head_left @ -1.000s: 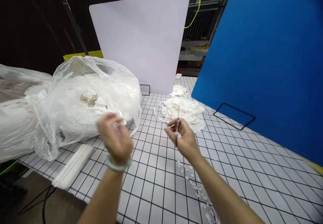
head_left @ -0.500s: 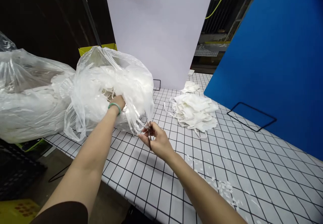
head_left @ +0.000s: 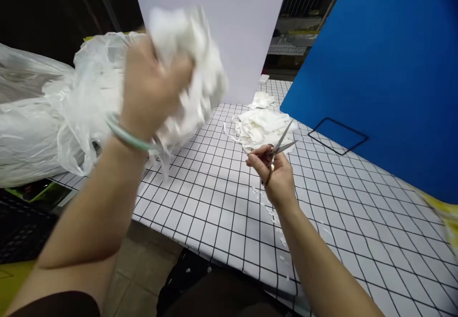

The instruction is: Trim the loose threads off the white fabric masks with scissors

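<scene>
My left hand (head_left: 150, 88) is raised high and clenched round a bunch of white fabric pieces (head_left: 193, 78), blurred by motion, with loose strips hanging below it. A pale green bangle (head_left: 123, 133) sits on that wrist. My right hand (head_left: 277, 174) is lower, over the gridded table (head_left: 222, 183), closed on small metal scissors (head_left: 282, 143) whose blades are slightly apart and point up to the right. Just beyond the scissors lies a pile of white fabric pieces (head_left: 261, 126).
A large clear plastic bag (head_left: 43, 112) full of white pieces lies at the left table edge. A white board (head_left: 229, 31) stands at the back, a blue board (head_left: 386, 69) at the right. Small white scraps (head_left: 275, 217) litter the table near my right arm.
My left hand has come out of the plastic bag and risen with a bunch of white pieces. My right hand has moved right and lifted the scissors away from the bag.
</scene>
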`<control>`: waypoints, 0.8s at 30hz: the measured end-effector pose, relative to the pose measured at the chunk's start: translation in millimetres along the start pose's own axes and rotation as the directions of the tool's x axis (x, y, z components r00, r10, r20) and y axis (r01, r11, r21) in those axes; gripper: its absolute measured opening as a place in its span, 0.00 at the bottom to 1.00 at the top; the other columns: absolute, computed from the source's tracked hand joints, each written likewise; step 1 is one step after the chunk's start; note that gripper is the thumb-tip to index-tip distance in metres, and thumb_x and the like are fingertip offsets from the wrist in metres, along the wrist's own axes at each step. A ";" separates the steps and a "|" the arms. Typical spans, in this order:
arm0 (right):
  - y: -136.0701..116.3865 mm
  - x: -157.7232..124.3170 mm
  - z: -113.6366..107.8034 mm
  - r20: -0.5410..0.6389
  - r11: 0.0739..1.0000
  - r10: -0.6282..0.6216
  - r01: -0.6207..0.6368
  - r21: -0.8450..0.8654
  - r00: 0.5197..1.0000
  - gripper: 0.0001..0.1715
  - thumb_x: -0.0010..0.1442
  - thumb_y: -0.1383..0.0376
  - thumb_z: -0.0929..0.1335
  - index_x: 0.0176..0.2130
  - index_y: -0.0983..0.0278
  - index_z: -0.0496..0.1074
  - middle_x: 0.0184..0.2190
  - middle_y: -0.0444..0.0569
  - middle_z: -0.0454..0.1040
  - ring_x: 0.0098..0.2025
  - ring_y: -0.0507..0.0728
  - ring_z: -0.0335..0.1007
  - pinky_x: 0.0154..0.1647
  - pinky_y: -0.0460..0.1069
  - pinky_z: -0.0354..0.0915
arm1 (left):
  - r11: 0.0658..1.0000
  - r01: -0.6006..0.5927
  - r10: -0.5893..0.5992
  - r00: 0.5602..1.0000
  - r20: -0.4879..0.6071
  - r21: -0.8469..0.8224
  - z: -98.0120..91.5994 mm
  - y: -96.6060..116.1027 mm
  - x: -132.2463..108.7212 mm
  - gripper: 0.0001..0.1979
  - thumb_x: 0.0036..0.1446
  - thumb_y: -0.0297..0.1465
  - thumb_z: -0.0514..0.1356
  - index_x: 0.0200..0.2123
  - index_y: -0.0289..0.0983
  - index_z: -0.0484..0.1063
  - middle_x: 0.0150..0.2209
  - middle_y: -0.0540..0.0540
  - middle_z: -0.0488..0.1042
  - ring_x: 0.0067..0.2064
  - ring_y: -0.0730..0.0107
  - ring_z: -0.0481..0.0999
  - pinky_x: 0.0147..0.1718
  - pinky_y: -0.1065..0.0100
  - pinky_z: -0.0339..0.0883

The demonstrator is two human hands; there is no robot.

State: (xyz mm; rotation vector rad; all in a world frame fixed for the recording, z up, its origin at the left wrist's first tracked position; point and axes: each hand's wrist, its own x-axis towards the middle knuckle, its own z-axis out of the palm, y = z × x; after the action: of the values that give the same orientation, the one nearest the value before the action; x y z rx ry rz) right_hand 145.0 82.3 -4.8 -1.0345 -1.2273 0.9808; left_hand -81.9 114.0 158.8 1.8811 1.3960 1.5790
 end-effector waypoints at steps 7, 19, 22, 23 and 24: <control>25.1 -26.6 -57.2 -0.052 0.954 0.213 -0.220 -0.204 0.976 0.23 0.52 0.48 0.76 0.38 0.59 0.70 0.38 0.47 0.72 0.38 0.56 0.67 0.43 0.54 0.67 | 0.934 0.130 -0.286 0.829 0.480 0.333 60.1 -116.6 -156.9 0.07 0.52 0.28 0.64 0.36 0.33 0.76 0.33 0.41 0.80 0.38 0.53 0.80 0.38 0.55 0.74; 54.5 -39.9 -1.9 0.147 0.908 0.381 -0.399 0.127 0.913 0.25 0.53 0.47 0.75 0.41 0.60 0.71 0.47 0.50 0.75 0.51 0.60 0.72 0.54 0.56 0.68 | 0.752 -0.141 -0.244 0.847 0.471 0.644 66.9 -110.1 -169.1 0.06 0.63 0.33 0.60 0.38 0.35 0.72 0.34 0.43 0.76 0.35 0.61 0.75 0.33 0.64 0.68; 71.3 -31.3 21.9 0.074 0.892 0.427 -0.433 0.128 0.901 0.29 0.42 0.59 0.79 0.40 0.59 0.67 0.37 0.44 0.75 0.40 0.56 0.73 0.42 0.51 0.70 | 0.780 -0.188 -0.200 0.829 0.522 0.597 88.4 -106.4 -195.9 0.07 0.60 0.23 0.57 0.39 0.35 0.73 0.41 0.41 0.77 0.42 0.57 0.76 0.41 0.60 0.70; 77.9 -27.4 29.0 0.056 0.883 0.446 -0.449 0.140 0.893 0.28 0.40 0.61 0.79 0.39 0.60 0.66 0.33 0.42 0.74 0.35 0.54 0.72 0.37 0.50 0.69 | 0.778 -0.193 -0.170 0.851 0.497 0.597 90.5 -102.8 -202.3 0.10 0.58 0.21 0.56 0.41 0.35 0.73 0.46 0.38 0.76 0.48 0.54 0.75 0.45 0.57 0.70; 83.7 -23.6 34.9 0.041 0.872 0.464 -0.464 0.156 0.885 0.27 0.40 0.62 0.78 0.38 0.60 0.65 0.30 0.40 0.72 0.31 0.53 0.70 0.33 0.48 0.68 | 0.775 -0.209 -0.125 0.875 0.468 0.597 90.4 -100.1 -205.7 0.14 0.57 0.20 0.55 0.45 0.34 0.73 0.53 0.35 0.74 0.54 0.50 0.72 0.50 0.53 0.68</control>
State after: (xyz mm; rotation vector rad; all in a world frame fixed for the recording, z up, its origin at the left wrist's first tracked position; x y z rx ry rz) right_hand 105.8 83.3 -89.9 -1.2262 -0.8931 1.4295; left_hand -31.6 23.7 -64.3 2.4599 1.7671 0.5475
